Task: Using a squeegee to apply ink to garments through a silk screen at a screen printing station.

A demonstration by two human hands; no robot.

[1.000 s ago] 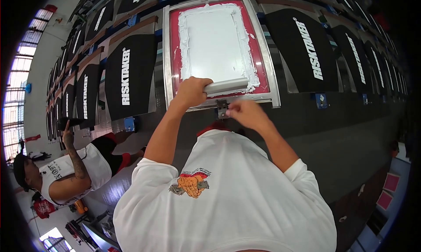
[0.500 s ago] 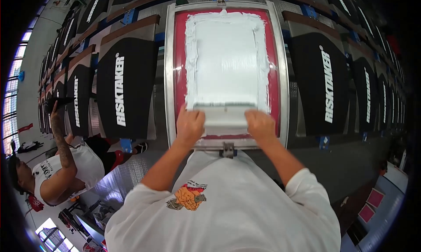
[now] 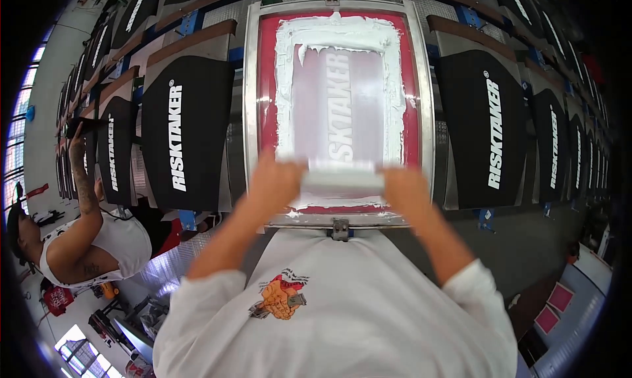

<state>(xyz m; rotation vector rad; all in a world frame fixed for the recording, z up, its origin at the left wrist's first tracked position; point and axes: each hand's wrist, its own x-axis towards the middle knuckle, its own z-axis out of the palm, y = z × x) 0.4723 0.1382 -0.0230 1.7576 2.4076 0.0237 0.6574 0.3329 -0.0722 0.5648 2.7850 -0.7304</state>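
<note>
Squeegee (image 3: 343, 179), straight-barred, clasped by left grip (image 3: 279, 182) and right grip (image 3: 406, 186), ridged white paste (image 3: 336, 31), metal frame (image 3: 251, 82)

A loose white fabric T-shirt (image 3: 382, 312) is worn, with wide short sleeves (image 3: 486, 292). Its front is marked by an orange, red and grey printed graphic (image 3: 282, 296).

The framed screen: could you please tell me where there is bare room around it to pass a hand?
Bare floor shows between the nearest right-hand black panel and the right sleeve. Gaps beside the framed screen look tight; its near end is crowded: left hand, right hand and bar.
</note>
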